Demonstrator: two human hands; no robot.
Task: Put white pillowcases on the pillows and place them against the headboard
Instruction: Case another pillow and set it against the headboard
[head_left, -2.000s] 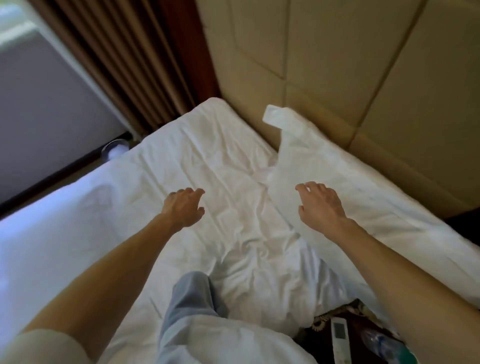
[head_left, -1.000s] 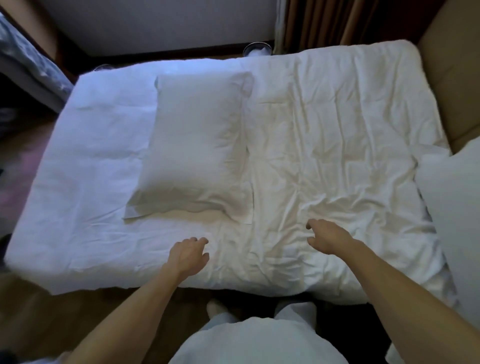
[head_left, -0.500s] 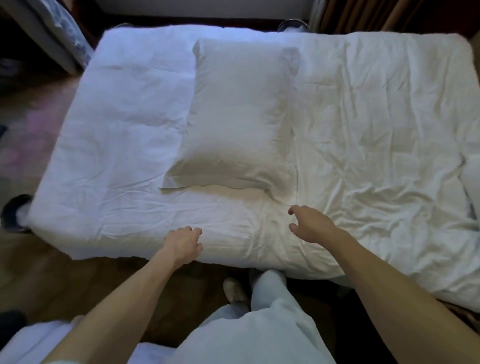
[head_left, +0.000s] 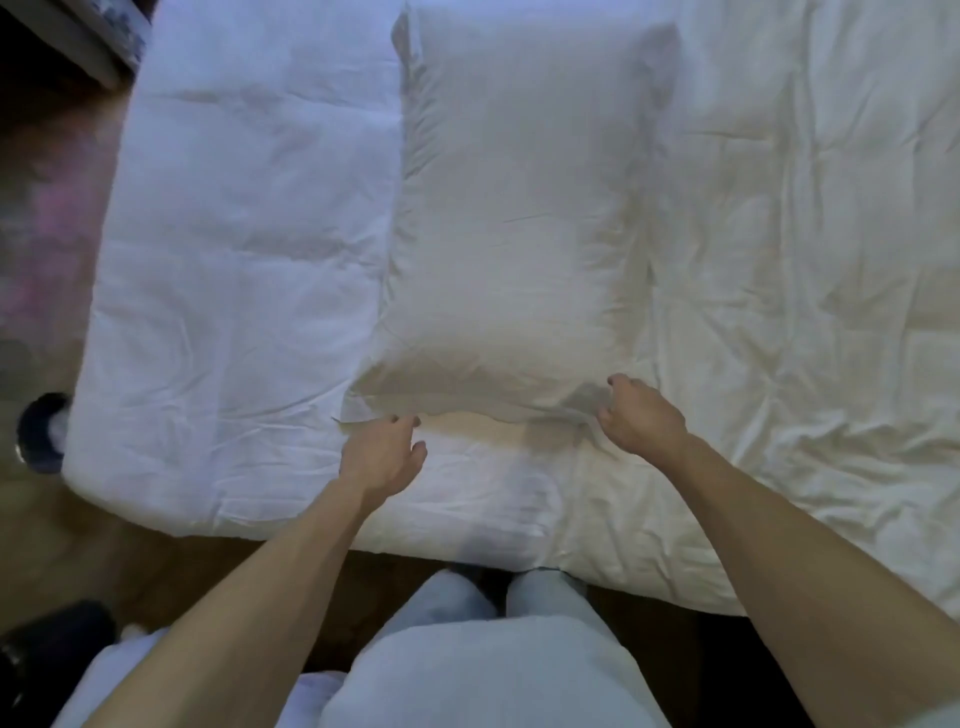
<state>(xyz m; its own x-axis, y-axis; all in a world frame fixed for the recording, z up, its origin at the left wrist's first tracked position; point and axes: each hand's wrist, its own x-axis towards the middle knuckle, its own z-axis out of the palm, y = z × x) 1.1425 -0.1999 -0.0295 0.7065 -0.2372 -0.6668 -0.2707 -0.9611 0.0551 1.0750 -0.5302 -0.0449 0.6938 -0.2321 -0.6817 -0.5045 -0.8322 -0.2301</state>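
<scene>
The right hand (head_left: 641, 421) is curled over the near right corner of the white pillowcase (head_left: 447, 402), where the cloth bunches under the knuckles; it looks clamped on the hem. The left hand (head_left: 382, 454) lies with its fingertips on the near left edge of the same loose flap, thumb apart from the fingers. I cannot tell whether it has pinched the cloth.

The flap lies flat and slack towards the person. Beyond it the pillow (head_left: 519, 208) fills the case and stretches away across the rumpled white bed (head_left: 234, 260), its far end near the far side. The wooden floor (head_left: 62, 545) shows at near left.

The step in hand appears to be finishing this pillow: the case is on and its open end is untidy. Next, both hands need a firm hold on the near corners, to shake the filling down or tuck the flap. The pillow then has to go to the headboard, which is out of view.
</scene>
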